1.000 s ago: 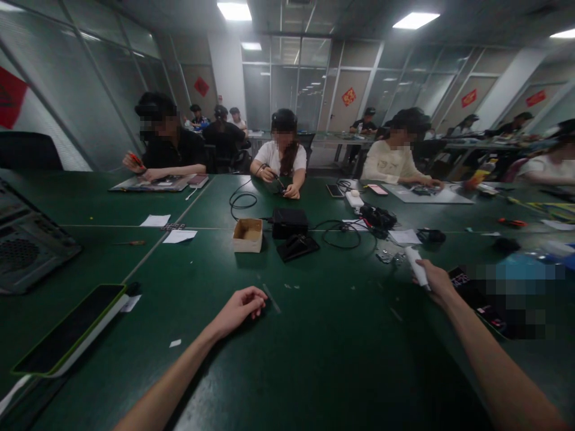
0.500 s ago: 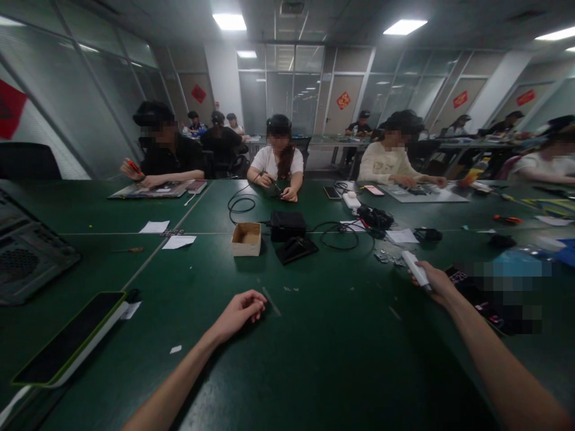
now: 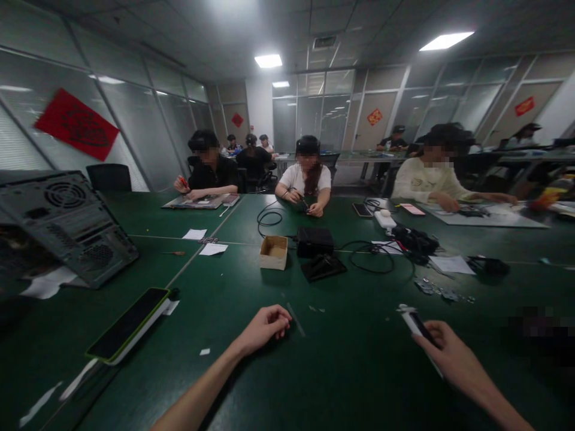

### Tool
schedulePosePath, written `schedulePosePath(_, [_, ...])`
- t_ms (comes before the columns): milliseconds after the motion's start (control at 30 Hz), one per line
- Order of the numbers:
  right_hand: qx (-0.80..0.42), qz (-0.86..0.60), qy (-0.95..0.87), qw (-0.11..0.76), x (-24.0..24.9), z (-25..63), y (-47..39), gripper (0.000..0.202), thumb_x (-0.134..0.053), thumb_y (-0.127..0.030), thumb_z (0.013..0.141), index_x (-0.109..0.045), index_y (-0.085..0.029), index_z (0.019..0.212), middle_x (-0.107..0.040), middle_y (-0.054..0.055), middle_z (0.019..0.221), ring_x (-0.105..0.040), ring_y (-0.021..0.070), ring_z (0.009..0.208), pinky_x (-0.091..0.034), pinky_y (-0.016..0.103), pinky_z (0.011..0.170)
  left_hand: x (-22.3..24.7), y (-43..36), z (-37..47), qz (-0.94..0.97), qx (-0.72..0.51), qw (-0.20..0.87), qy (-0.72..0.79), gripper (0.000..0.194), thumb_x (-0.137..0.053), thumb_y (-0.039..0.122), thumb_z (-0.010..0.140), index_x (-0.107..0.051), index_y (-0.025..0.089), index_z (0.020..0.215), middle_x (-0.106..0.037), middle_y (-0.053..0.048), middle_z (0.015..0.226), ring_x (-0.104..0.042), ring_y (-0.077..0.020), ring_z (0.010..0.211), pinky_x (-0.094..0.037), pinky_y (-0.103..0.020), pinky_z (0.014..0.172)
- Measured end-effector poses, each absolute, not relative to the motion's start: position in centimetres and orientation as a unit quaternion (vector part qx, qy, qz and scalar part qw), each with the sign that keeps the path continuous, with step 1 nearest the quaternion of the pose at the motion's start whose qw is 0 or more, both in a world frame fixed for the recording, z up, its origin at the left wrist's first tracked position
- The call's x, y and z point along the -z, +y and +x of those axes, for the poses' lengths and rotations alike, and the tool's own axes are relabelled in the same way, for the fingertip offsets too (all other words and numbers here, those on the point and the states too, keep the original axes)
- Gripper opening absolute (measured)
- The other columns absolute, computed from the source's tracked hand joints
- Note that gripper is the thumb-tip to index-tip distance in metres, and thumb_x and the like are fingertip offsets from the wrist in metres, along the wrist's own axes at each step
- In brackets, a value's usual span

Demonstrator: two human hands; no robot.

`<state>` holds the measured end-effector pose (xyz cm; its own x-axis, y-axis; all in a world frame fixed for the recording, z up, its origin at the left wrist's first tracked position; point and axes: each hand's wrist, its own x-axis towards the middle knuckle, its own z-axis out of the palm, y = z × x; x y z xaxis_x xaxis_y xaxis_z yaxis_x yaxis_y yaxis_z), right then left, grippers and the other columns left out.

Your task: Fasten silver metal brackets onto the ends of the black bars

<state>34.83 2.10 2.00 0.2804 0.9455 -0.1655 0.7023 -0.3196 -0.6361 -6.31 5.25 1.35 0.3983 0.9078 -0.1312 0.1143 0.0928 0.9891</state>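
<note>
My left hand (image 3: 265, 328) rests on the green table (image 3: 323, 371), its fingers curled loosely inward with nothing visible in them. Just off its fingertips lies a thin clear strip (image 3: 296, 319). On the right, my right hand (image 3: 449, 350) is closed around a long narrow white object with a dark strip (image 3: 415, 321), held tilted a little above the table. What kind of thing it is I cannot make out. Beyond it are several small metal pieces (image 3: 442, 291). An open cardboard box (image 3: 273, 253) stands ahead of my left hand, beside a black box-shaped device (image 3: 315, 240).
To the left are a phone in a green-edged case (image 3: 130, 326) with a cable and a tilted computer case (image 3: 85, 227). Black cables (image 3: 415, 242), papers (image 3: 451, 264) and a white power strip (image 3: 385, 219) lie farther back. Several people sit across the table, one in white (image 3: 308, 176).
The view has turned left, so most things sit farther right. My right hand has drawn back from the metal pieces with the white object, whose dark strip now shows. My left hand stays put.
</note>
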Motion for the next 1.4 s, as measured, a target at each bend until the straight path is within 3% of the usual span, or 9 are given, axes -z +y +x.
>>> schedulePosePath(167, [-0.349,-0.664,-0.637,0.176,-4.9,24.9,-1.7,0.042,-0.04,-0.041,0.081,-0.041,-0.018,0.115,-0.062,0.012,0.107,-0.062,0.0217,0.094,-0.05,0.032,0.079,-1.5,5.0,-6.0,0.637,-0.304,0.554,0.443,0.029,-0.062,0.039,0.079,-0.059,0.013,0.091,-0.056,0.002,0.072,-0.05,-0.0094,0.058,-0.039,-0.021,0.053])
schedulePosePath(333, [-0.332,-0.602,-0.721,0.086,-6.1,19.5,-4.1,0.029,-0.042,-0.03,0.086,-0.047,-0.02,0.113,-0.059,0.01,0.111,-0.062,0.0217,0.093,-0.047,0.033,0.078,-2.1,2.7,-3.6,0.801,-0.231,0.371,0.409,0.028,-0.067,0.036,0.078,-0.061,0.017,0.099,-0.061,-0.001,0.088,-0.053,-0.0128,0.071,-0.041,-0.023,0.063])
schedulePosePath(433, [-0.294,-0.602,-0.742,0.038,-5.9,17.7,-5.2,0.034,-0.045,-0.03,0.087,-0.047,-0.019,0.119,-0.057,0.012,0.117,-0.061,0.0247,0.097,-0.047,0.035,0.08,-2.3,1.2,-2.4,0.864,-0.185,0.287,0.37,0.02,-0.063,0.032,0.084,-0.061,0.019,0.098,-0.062,-0.002,0.091,-0.055,-0.0161,0.081,-0.042,-0.027,0.075])
schedulePosePath(600, [-0.286,-0.572,-0.767,0.049,-5.1,17.1,-5.6,0.038,-0.044,-0.039,0.089,-0.047,-0.022,0.123,-0.058,0.01,0.115,-0.062,0.0231,0.095,-0.048,0.033,0.078,-2.1,0.6,-2.2,0.881,-0.184,0.264,0.347,0.012,-0.054,0.025,0.091,-0.058,0.019,0.1,-0.063,-0.002,0.092,-0.057,-0.0162,0.085,-0.043,-0.026,0.077])
schedulePosePath(833, [-0.19,-0.586,-0.785,0.067,-5.2,18.6,-3.7,0.029,-0.034,-0.022,0.093,-0.056,-0.019,0.112,-0.058,0.01,0.107,-0.06,0.0206,0.094,-0.047,0.03,0.077,-2.0,0.7,-2.4,0.886,-0.18,0.251,0.345,0.01,-0.049,0.021,0.091,-0.057,0.019,0.098,-0.062,-0.003,0.092,-0.056,-0.0172,0.085,-0.043,-0.028,0.078])
schedulePosePath(967, [-0.204,-0.545,-0.81,0.072,-5.3,19.7,-3.5,0.026,-0.036,-0.024,0.094,-0.06,-0.018,0.1,-0.058,0.008,0.1,-0.058,0.0188,0.089,-0.048,0.029,0.073,-2.3,0.6,-2.3,0.888,-0.175,0.254,0.342,0.012,-0.045,0.021,0.091,-0.056,0.02,0.097,-0.062,-0.004,0.094,-0.055,-0.018,0.086,-0.042,-0.03,0.08])
schedulePosePath(1100, [-0.219,-0.551,-0.794,0.136,-3.9,23.9,-1.9,0.031,-0.043,-0.036,0.091,-0.058,-0.02,0.113,-0.054,0.008,0.113,-0.055,0.0194,0.099,-0.047,0.032,0.085,-2.5,0.6,-2.2,0.887,-0.163,0.262,0.344,0.015,-0.043,0.02,0.09,-0.056,0.02,0.098,-0.061,-0.004,0.093,-0.054,-0.0179,0.084,-0.043,-0.031,0.08])
schedulePosePath(1233, [-0.081,-0.696,-0.686,0.194,-1.4,32.0,2.8,0.054,-0.04,-0.047,0.09,-0.041,-0.013,0.132,-0.043,0.014,0.133,-0.04,0.026,0.122,-0.036,0.04,0.1,-2.4,0.7,-2.2,0.882,-0.156,0.269,0.354,0.016,-0.043,0.018,0.088,-0.056,0.02,0.097,-0.06,-0.004,0.093,-0.054,-0.0179,0.084,-0.042,-0.032,0.079])
schedulePosePath(1400, [0.009,-0.836,-0.523,0.165,0.0,42.4,9.8,0.069,-0.036,-0.052,0.089,-0.033,-0.002,0.137,-0.037,0.024,0.138,-0.032,0.0323,0.13,-0.026,0.04,0.106,-2.5,0.7,-2.2,0.877,-0.154,0.278,0.359,0.016,-0.044,0.017,0.087,-0.056,0.02,0.096,-0.06,-0.003,0.092,-0.054,-0.0175,0.083,-0.042,-0.031,0.077])
